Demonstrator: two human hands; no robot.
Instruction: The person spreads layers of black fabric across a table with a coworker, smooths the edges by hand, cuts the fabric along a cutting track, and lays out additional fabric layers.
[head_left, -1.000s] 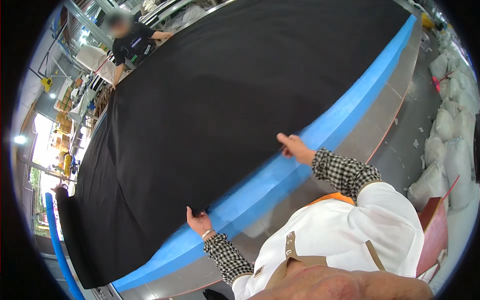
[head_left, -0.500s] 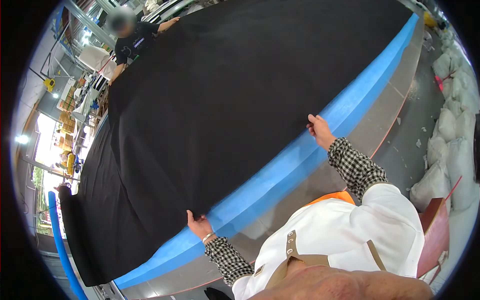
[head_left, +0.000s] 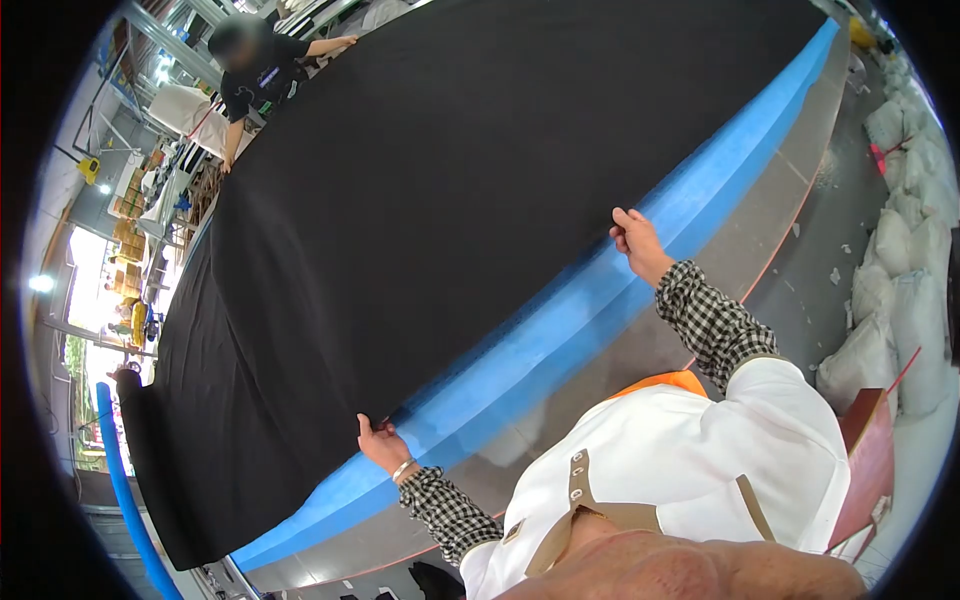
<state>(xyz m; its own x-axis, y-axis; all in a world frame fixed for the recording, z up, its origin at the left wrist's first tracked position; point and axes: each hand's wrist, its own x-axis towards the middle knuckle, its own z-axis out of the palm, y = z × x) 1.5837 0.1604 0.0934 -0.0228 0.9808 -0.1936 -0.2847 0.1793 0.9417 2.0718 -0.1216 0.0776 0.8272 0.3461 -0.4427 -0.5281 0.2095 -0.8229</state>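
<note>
A wide sheet of black fabric [head_left: 450, 190] spreads across the long table, with its near edge running diagonally towards me. My left hand [head_left: 383, 446] is closed on that edge at the lower middle, thumb on top. Farther up the same edge, my right hand [head_left: 637, 240] pinches the fabric between thumb and curled fingers. Under and beyond the fabric's edge lies a strip of blue sheet [head_left: 530, 365]. Loose folds run through the fabric left of my left hand.
Across the table a co-worker [head_left: 265, 75] in a dark shirt has both hands at the fabric's far edge. A fabric roll [head_left: 165, 480] and a blue tube [head_left: 120, 490] are at the left end. White sacks [head_left: 890, 290] line the right side, near a reddish board [head_left: 865, 450].
Both my hands have shifted slightly up and left with the fabric edge, the left hand more. The folds at the left have changed shape. The co-worker has moved a little left.
</note>
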